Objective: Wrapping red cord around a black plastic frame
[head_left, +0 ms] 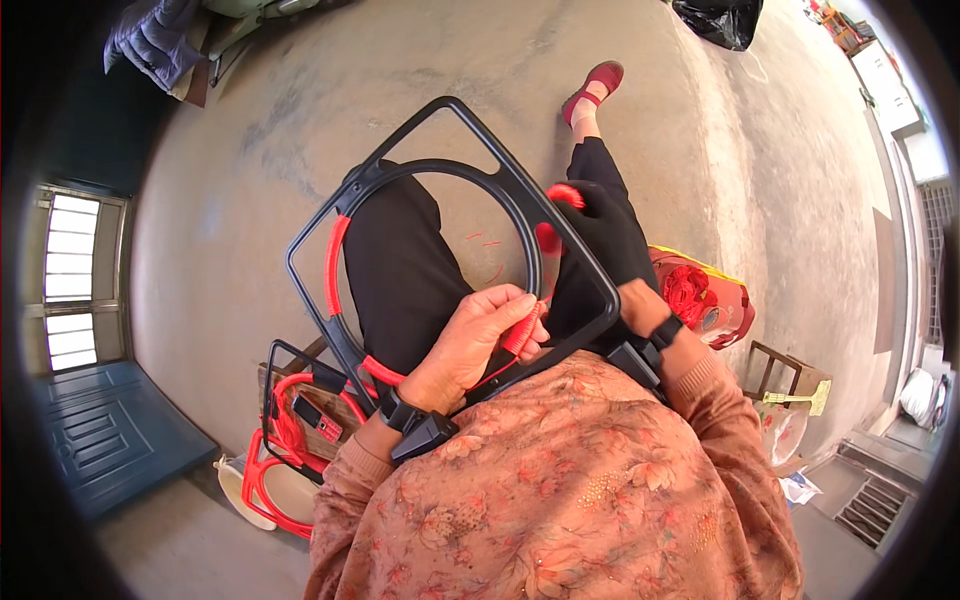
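A black frame (455,107), a round ring set inside a four-sided outer rim, lies tilted over my lap. Red cord is wound round parts of the ring, including a long wrapped stretch (334,265) on its left side. With thumb and fingers closed, my left hand (480,335) grips the ring at its lower right, over a red wrapped section (522,328). On the frame's right side is my right hand (612,235) in a dark glove, fingers curled round a bundle of red cord (566,195). The frame's rim hides part of that grip.
A red bag (735,310) with red cord in it stands by my right leg. At my left, a bench holds another black frame (268,405), red frames (262,490) and a small dark phone-like device (318,418). Red thread scraps (490,243) lie on the floor.
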